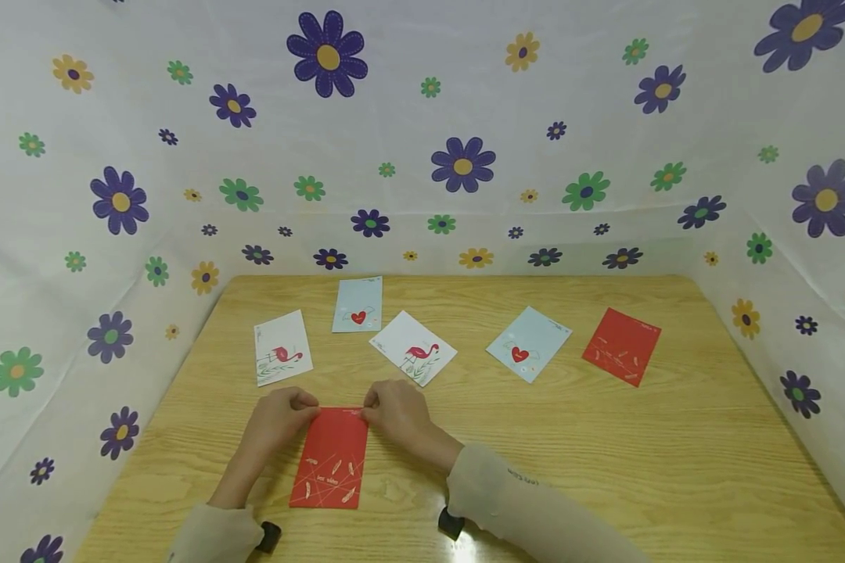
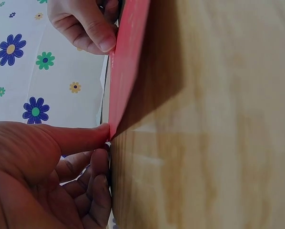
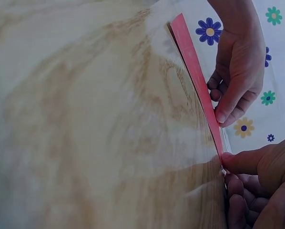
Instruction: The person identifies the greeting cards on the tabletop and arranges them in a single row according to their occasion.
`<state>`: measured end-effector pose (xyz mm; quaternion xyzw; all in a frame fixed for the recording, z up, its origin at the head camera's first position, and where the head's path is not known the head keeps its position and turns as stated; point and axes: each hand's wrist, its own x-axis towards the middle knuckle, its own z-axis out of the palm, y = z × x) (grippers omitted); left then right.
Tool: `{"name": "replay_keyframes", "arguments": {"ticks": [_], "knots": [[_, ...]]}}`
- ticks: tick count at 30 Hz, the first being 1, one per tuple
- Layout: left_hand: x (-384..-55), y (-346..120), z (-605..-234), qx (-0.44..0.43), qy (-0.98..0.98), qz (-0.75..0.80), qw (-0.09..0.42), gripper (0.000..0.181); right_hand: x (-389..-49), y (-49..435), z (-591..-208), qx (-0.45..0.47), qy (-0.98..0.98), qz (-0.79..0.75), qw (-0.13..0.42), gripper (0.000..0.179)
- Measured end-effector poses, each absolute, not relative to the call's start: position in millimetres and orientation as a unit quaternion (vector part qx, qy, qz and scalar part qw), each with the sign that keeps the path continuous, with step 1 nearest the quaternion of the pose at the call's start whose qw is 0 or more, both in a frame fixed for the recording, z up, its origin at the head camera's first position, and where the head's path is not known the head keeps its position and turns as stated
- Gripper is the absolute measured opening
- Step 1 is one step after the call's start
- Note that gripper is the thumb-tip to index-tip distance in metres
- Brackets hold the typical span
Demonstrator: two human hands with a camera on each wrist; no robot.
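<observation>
1) I read the left hand (image 1: pixel 282 410) as grasping: thumb and fingers pinch the far left corner of the near red card (image 1: pixel 331 450)
2) I read the right hand (image 1: pixel 401 410) as grasping: thumb and fingers pinch the far right corner of the same card; neither hand is released
3) I locate the near red card between the hands, in front of the person, pale feathers and crossed lines on its near half; both wrist views show part of it tilted clear of the table (image 1: pixel 570 469) with a shadow beneath; I cannot tell whether the pinched edge touches the wood
4) I judge the step in hand to be handling this card by its two far corners; whether it is being laid down or raised I cannot tell
5) I judge that the next move calls for both hands to act level and together: an even release if laying, an even lift if raising, without bending the card
6) I note beyond the hands the left flamingo card (image 1: pixel 282 356), the left pale blue card (image 1: pixel 357 297) and the second flamingo card (image 1: pixel 401 332)
7) I note farther right, well apart from the hands, the right pale blue card (image 1: pixel 531 336) and the far red card (image 1: pixel 623 344)
8) I register flowered cloth (image 1: pixel 394 117) as the surround
</observation>
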<state>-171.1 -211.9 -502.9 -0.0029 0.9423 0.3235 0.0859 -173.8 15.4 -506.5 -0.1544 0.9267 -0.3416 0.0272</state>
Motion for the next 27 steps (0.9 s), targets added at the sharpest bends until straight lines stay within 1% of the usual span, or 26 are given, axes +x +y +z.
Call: {"name": "replay_keyframes", "arguments": {"ticks": [5, 13, 21, 27], "knots": [[-171, -212, -503, -0.007, 0.943, 0.321, 0.089, 0.015, -173, 16, -506, -0.158, 0.926, -0.342, 0.023, 0.014], [-170, -211, -500, -0.005, 0.943, 0.321, 0.089, 0.018, -175, 20, -508, -0.153, 0.916, -0.369, 0.035, 0.014], [-164, -208, -489, -0.007, 0.943, 0.322, 0.08, 0.023, -174, 33, -508, -0.179, 0.874, -0.445, 0.079, 0.017], [-160, -206, -480, 0.001, 0.942, 0.331, 0.057, 0.026, -167, 48, -499, -0.204, 0.841, -0.491, 0.095, 0.021]]}}
